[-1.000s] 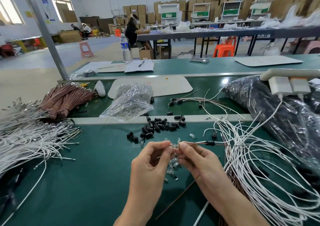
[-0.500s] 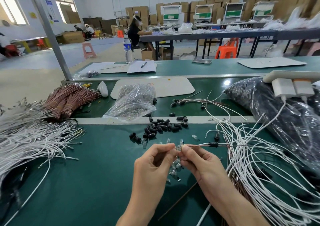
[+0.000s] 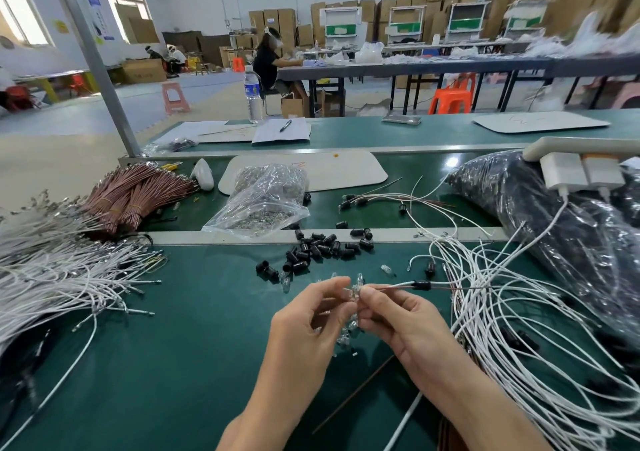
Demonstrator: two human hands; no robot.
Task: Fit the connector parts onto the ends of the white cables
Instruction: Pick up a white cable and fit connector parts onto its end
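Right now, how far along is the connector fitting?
Done, apparently: the right-hand cables already carry black parts. In hand: left hand pinches a clear part, right hand pinches a cable threaded through a black sleeve. Left: the left pile of bare-ended cables and loose black connectors.

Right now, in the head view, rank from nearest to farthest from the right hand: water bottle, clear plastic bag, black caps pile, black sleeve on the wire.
1. black sleeve, just ahead-right of the right hand
2. black caps pile, ahead left
3. clear plastic bag, beyond, left
4. water bottle, far bench
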